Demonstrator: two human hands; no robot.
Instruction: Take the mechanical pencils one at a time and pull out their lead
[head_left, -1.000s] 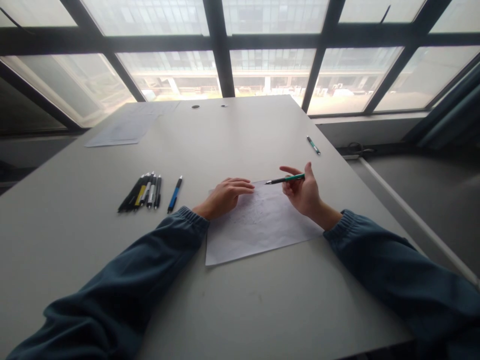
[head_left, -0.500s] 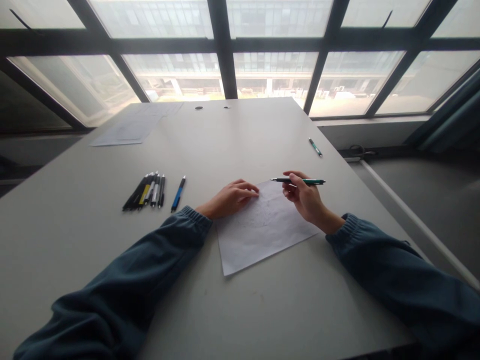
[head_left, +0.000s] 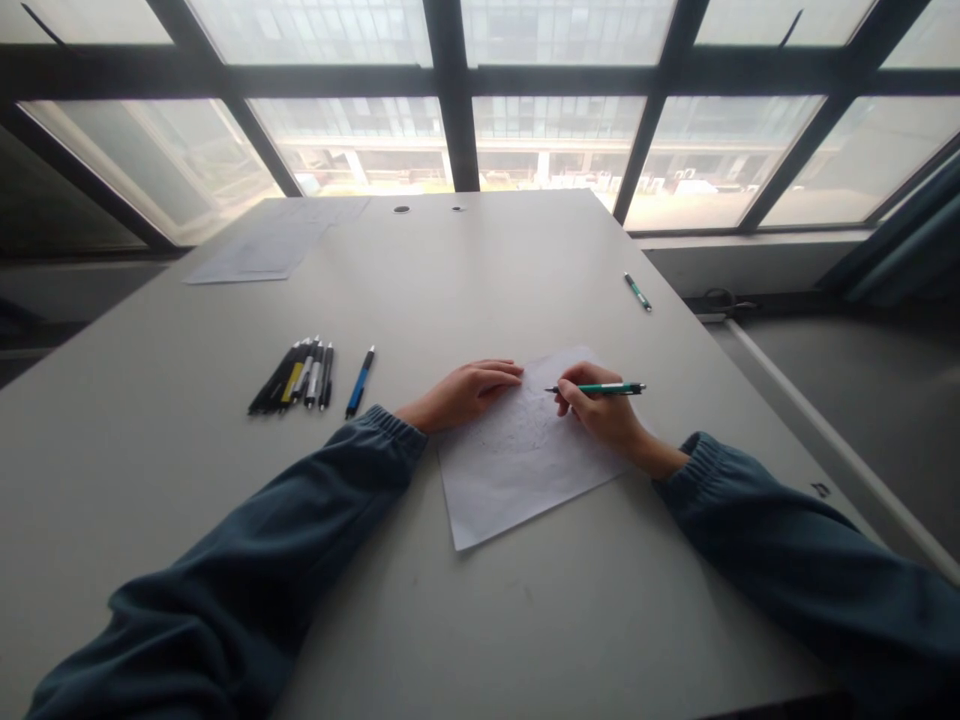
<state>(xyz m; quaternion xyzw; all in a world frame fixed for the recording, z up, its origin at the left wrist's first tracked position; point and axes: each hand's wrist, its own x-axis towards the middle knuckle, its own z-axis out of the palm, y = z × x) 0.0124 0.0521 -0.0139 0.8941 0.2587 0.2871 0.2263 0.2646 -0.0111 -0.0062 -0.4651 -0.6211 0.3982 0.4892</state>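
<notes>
A white sheet of paper [head_left: 517, 490] lies at a slant on the table, with faint pencil-like marks on its upper middle. My left hand [head_left: 469, 393] rests flat across the sheet's left upper edge, fingers stretched out and holding nothing. Over the right part of the paper, my right hand [head_left: 604, 415] grips a green and black pen [head_left: 611, 388]. Its tip points left, close to the paper; whether it touches I cannot tell. The pen lies nearly level in the fingers.
Left of my hands, several pens [head_left: 296, 375] lie bunched together, with a blue pen [head_left: 360, 382] beside them. Another green pen [head_left: 637, 291] lies near the right edge of the white table [head_left: 480, 280]. Further sheets [head_left: 247, 250] are at the far left, before the windows.
My right hand has lowered toward the paper, and its fingers have closed nearer the pen's tip in a writing grip. My left hand stays on the sheet. The view has shifted slightly.
</notes>
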